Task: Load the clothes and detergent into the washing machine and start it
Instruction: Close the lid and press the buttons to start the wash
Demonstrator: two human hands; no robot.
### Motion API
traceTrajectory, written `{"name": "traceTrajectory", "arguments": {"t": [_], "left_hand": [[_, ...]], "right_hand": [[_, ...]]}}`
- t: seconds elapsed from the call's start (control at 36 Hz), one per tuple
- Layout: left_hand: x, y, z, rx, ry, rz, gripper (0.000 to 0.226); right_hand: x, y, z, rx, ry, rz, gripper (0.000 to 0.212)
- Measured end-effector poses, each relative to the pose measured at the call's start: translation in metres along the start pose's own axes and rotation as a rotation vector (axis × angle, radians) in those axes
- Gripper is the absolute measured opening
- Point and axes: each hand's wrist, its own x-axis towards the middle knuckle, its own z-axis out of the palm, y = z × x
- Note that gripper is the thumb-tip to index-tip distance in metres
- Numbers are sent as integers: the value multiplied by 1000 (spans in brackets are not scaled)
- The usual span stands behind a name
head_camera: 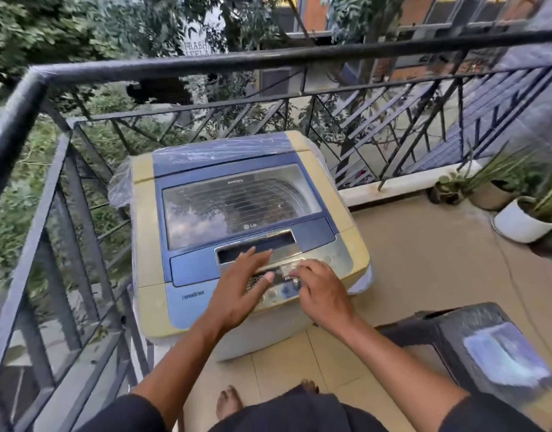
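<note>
Bare feet (229, 403) low centre on tile floor, then left hand (237, 294) spread flat, holding nothing, and right hand (321, 294) fingers curled, empty, both over control panel (278, 288) of washing machine (237, 219) mid-frame, lid (240, 204) shut, railing (206, 67) behind, potted plants (524, 210) right.

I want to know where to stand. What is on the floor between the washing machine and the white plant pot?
Nothing: in the head view, only bare tan floor lies between the washing machine and the white plant pot.
</note>
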Motion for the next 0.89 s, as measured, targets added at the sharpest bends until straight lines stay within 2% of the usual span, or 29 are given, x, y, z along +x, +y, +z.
{"name": "traceTrajectory", "arguments": {"t": [0.08, 0.17, 0.33, 0.42, 0.56, 0.61, 0.89], "left_hand": [[11, 10, -6, -219, -32, -35, 51], [20, 21, -7, -355, -42, -68, 51], [30, 25, 3, -524, -123, -136, 56], [29, 23, 3, -557, -148, -164, 59], [33, 22, -2, -536, -166, -137, 80], [33, 22, -2, -515, -169, -133, 82], [31, 25, -3, -588, -154, -161, 88]], "right_hand": [[-14, 11, -5, -44, -5, 96, 40], [-25, 19, -8, -57, -28, 217, 44], [-29, 31, -13, -110, -111, 307, 73], [-24, 28, -16, -168, -112, 313, 77], [-18, 23, -19, -260, -155, 358, 75], [-21, 24, -16, -288, -170, 363, 77], [-39, 34, -7, -128, -235, 347, 119]]}}
